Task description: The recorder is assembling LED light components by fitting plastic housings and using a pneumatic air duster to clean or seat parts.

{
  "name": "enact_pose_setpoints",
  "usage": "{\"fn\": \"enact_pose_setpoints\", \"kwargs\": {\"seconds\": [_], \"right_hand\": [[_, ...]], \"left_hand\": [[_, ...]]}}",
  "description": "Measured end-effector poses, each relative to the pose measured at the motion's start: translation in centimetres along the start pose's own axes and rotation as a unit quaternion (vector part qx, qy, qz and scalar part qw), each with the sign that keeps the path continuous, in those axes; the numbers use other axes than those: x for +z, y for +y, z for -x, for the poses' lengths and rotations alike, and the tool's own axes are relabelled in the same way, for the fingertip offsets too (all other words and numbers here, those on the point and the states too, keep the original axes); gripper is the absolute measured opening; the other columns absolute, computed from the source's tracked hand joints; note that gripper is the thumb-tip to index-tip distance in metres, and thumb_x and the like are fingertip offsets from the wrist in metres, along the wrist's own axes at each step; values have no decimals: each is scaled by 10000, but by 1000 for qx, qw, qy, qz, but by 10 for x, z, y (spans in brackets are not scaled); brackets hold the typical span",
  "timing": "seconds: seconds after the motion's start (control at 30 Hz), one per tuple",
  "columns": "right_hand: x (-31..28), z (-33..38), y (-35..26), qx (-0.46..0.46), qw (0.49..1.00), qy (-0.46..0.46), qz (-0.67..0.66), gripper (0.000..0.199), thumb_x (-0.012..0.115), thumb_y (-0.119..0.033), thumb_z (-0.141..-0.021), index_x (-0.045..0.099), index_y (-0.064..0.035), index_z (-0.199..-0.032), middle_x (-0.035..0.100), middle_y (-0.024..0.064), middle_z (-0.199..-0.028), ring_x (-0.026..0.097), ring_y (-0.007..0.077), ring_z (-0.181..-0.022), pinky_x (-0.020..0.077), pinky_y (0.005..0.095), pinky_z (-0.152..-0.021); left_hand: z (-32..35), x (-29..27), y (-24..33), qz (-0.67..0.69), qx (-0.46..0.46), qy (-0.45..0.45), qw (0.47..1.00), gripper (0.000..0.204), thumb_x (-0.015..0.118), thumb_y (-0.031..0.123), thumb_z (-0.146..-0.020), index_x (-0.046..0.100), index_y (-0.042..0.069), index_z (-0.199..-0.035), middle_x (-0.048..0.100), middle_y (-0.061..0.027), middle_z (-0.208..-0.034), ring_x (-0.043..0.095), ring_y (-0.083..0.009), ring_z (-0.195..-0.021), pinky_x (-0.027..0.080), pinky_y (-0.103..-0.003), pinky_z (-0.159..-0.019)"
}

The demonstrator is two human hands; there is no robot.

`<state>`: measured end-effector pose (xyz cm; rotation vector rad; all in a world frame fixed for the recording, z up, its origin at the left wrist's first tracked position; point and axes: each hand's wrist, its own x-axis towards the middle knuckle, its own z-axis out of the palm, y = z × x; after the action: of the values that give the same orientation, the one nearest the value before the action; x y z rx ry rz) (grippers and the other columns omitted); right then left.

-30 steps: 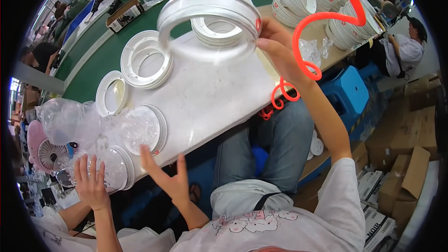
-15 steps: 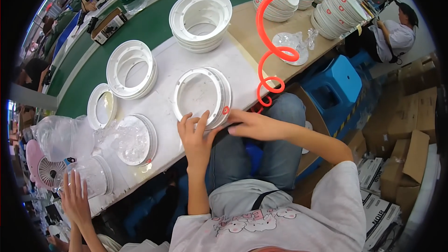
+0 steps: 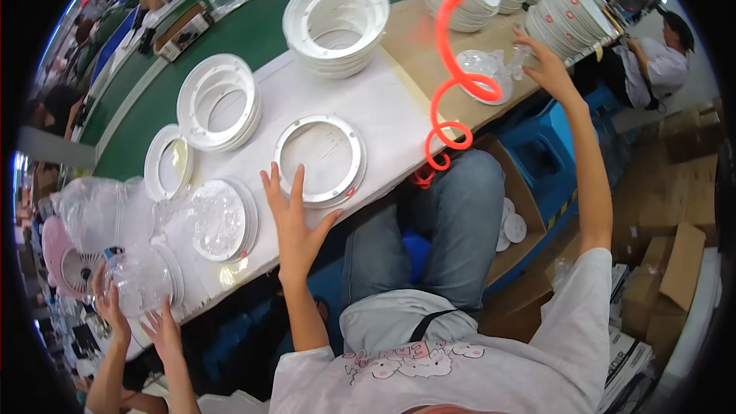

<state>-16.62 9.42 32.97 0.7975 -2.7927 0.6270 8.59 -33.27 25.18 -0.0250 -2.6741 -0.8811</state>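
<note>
My left hand [image 3: 297, 224] has its fingers spread at the near left edge of a white plastic ring [image 3: 356, 155], its fingertips by the rim; firm contact is hard to tell. This ring lies flat on the white-covered table, with a small red mark on its near side. My right arm stretches far to the right, where my right hand [image 3: 548, 70] is open, thumb and fingers apart around crumpled clear plastic pieces [image 3: 520, 60]. Left of those pieces a clear plastic disc [image 3: 477, 90] lies on the brown board. No grip on the plastic shows.
Stacked white rings [image 3: 337, 61] stand behind, more ring stacks [image 3: 571, 19] at the far right. A red coiled hose [image 3: 452, 46] hangs between. At left, a co-worker's hands [image 3: 113, 310] are beside a clear plastic dome [image 3: 142, 280]. Blue stools [image 3: 540, 153] stand right.
My right hand has left the ring and reached far right to the clear plastic pieces. The ring lies flatter, slightly left, and my left hand has spread open. The co-worker's hands have parted.
</note>
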Motion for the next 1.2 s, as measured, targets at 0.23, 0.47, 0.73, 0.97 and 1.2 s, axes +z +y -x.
{"fn": "enact_pose_setpoints", "kwargs": {"seconds": [0.23, 0.47, 0.73, 0.97, 1.2], "right_hand": [[-3, -2, -14, 10, 996, -85, -30, 255, 704, -87, -688, 578, -32, -904, 655, 51, -946, 593, 151, -889, 433, 310, -826], [24, -2, -42, 53, 976, -120, -176, 242, 704, -111, -755, 632, -6, -961, 654, 47, -864, 584, 93, -794, 467, 241, -744], [10, -42, -131, -25, 962, -55, -266, 287, 718, -159, -783, 643, -29, -1028, 661, 34, -854, 598, 72, -755, 476, 189, -675], [33, -77, -228, -95, 929, -70, -351, 355, 710, -151, -782, 620, -76, -1117, 657, 28, -840, 602, 59, -684, 450, 174, -567], [45, -82, -297, -8, 874, -157, -461, 523, 755, -209, -733, 556, -51, -1189, 663, 109, -872, 660, 155, -753, 531, 256, -663]], "left_hand": [[2, 21, 6, 92, -67, 64, 991, 1043, 802, 273, -661, 148, 22, -1433, 51, -285, -1465, 107, -441, -1362, 215, -471, -1080], [-3, 33, 2, 34, -61, 96, 993, 1067, 799, 314, -670, 120, -23, -1422, 74, -312, -1450, 129, -437, -1357, 210, -463, -1083], [-6, 36, 2, 41, -77, 127, 988, 1043, 821, 302, -640, 190, -9, -1409, 148, -308, -1433, 173, -427, -1348, 238, -459, -1070], [-16, 9, 10, 146, 1, 185, 972, 726, 681, 125, -785, 296, 29, -1393, 280, -195, -1431, 252, -347, -1344, 254, -446, -1062], [-77, 18, 59, 529, 1, 330, 782, 888, 589, 429, -859, 42, 68, -1458, 184, -160, -1459, 245, -283, -1329, 201, -386, -1081]]}}
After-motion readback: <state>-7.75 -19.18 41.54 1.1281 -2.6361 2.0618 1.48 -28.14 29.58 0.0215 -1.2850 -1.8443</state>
